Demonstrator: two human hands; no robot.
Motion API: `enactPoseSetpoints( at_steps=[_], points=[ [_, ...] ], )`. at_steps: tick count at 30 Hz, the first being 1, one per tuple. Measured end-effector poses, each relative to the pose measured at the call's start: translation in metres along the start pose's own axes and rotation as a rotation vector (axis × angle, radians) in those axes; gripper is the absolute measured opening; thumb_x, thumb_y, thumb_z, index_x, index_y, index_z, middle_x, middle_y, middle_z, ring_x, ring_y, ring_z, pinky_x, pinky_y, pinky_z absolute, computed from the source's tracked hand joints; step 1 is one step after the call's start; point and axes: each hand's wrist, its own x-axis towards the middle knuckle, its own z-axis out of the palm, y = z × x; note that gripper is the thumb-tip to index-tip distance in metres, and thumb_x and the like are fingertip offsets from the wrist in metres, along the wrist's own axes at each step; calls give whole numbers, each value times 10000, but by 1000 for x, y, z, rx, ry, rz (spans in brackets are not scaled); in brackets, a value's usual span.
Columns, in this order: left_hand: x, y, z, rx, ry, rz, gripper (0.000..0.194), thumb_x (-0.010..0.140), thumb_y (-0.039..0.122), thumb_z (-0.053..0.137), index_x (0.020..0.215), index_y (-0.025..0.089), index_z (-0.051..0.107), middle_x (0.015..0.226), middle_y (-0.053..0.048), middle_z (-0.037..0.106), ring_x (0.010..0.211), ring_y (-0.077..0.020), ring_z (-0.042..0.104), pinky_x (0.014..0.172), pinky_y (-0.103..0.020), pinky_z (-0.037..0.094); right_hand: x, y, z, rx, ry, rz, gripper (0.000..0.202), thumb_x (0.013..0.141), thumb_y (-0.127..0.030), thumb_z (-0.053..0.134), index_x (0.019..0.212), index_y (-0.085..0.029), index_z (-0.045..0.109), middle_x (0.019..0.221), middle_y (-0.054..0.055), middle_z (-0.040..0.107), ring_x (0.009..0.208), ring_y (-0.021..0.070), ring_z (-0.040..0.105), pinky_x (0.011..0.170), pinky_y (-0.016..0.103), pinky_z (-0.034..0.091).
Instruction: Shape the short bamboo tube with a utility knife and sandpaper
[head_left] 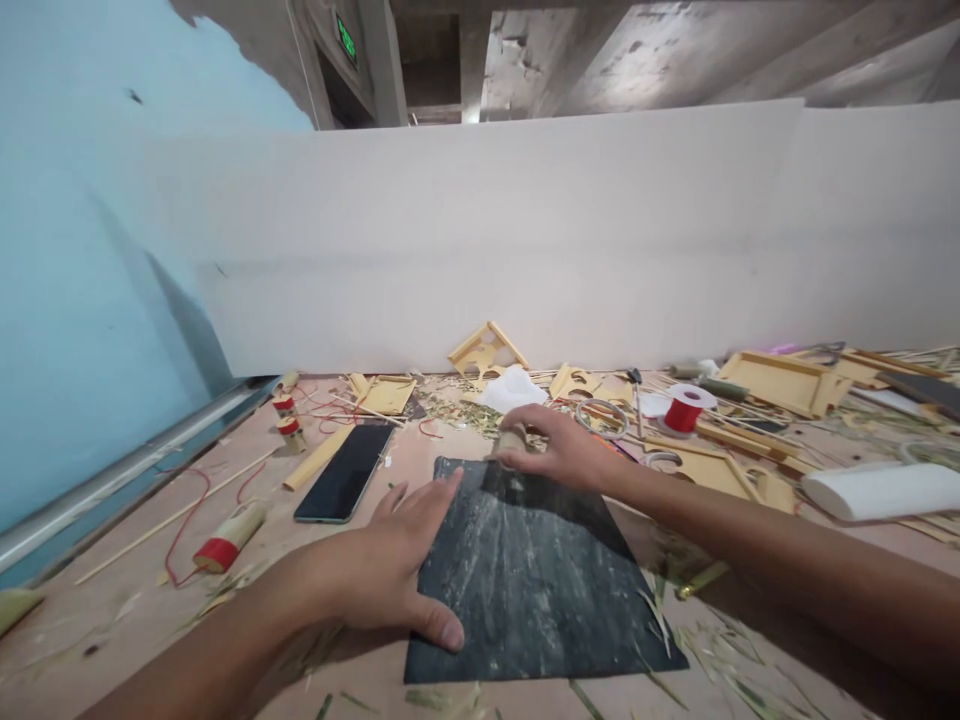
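A black sheet (532,580) that looks like sandpaper, streaked with pale dust, lies flat on the table in front of me. My left hand (390,565) rests on its left edge with the thumb and fingers spread. At the sheet's far edge, my right hand (547,445) grips a short piece of bamboo tube (511,440) between thumb and fingers; part of the piece is hidden by them. Left of the sheet are a dark phone (346,473) and a bamboo tube with a red-painted end (229,538), which has red string by it.
Pale wooden panels (487,355) and thin sticks clutter the back and right. A spool of red thread (684,410) stands beyond my right arm, near a white roll (881,492). Plant shavings (735,650) are scattered around. A white partition (525,230) closes off the back.
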Motion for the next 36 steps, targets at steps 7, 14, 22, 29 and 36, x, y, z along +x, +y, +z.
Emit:
enactPoseSetpoints(
  at_steps=[7, 14, 22, 29, 36],
  points=[
    [-8, -12, -21, 78, -12, 27, 1452, 654, 788, 771, 1680, 128, -17, 1728, -213, -65, 1588, -401, -66, 1270, -581, 118, -20, -39, -10, 537, 51, 421, 476, 1009, -649, 505, 1118, -201, 628, 1170, 127, 723, 1018, 249, 733, 892, 417, 613],
    [-8, -22, -20, 110, -58, 46, 1498, 578, 765, 824, 1683, 149, 22, 1718, -241, -23, 1579, -416, -49, 1258, -614, 91, -34, -59, 16, 197, -27, 232, 544, 837, -506, 801, 1226, -217, 555, 1145, 86, 679, 1038, 258, 679, 916, 421, 554],
    [-7, -18, -17, 169, -118, 16, 1406, 690, 753, 758, 1669, 73, 12, 1677, -247, -138, 1560, -382, -123, 1260, -581, 77, -39, -68, 59, -41, -147, -52, 487, 797, -347, 851, 1197, -208, 610, 1233, 94, 597, 1128, 264, 601, 1011, 409, 502],
    [-5, -20, -15, 217, -141, -16, 1408, 696, 781, 734, 1665, 84, -12, 1675, -241, -143, 1558, -351, -148, 1258, -572, 6, -37, -70, 58, -57, -161, -6, 392, 810, -351, 839, 1109, -201, 634, 1179, 84, 576, 1024, 243, 611, 927, 381, 523],
    [-6, -18, -14, 232, -118, -29, 1408, 682, 781, 736, 1663, 73, 15, 1673, -248, -132, 1550, -365, -166, 1250, -599, -11, -35, -63, 57, 0, -235, -85, 476, 743, -401, 896, 1106, -225, 642, 1225, 65, 576, 1040, 231, 625, 915, 339, 535]
  ],
)
